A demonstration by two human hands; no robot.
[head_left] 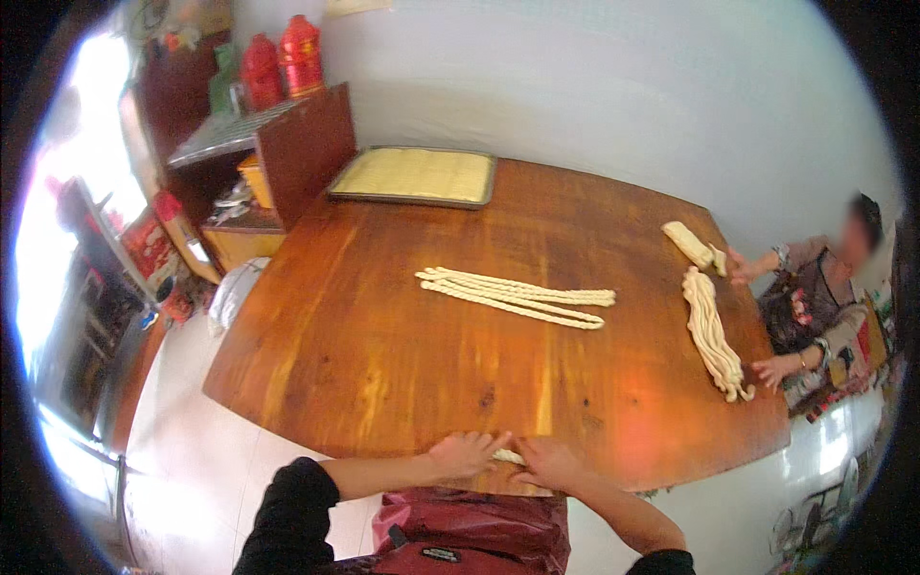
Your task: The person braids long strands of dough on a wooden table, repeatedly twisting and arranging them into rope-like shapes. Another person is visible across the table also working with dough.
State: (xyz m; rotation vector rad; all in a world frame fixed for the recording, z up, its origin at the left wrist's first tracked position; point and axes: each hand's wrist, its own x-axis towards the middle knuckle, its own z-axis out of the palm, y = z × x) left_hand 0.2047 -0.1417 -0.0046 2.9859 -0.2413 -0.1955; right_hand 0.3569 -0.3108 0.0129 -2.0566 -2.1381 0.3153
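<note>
A short stretch of pale dough (509,456) shows between my two hands at the near edge of the wooden table (402,359). My left hand (468,454) lies palm down over its left end, fingers pointing forward. Over the other end bends my right hand (552,463), with its fingertips close to the left ones. Both hands hide the ends of the dough piece. Farther in, several twisted dough strands (514,289) lie side by side across the table's middle.
A metal tray (410,200) of flat pale dough sits at the back left. On the right are a bundle of dough ropes (710,334), a thick dough slab (686,243) and a co-worker (798,302). A wooden cabinet (305,154) carries red thermos flasks (300,56).
</note>
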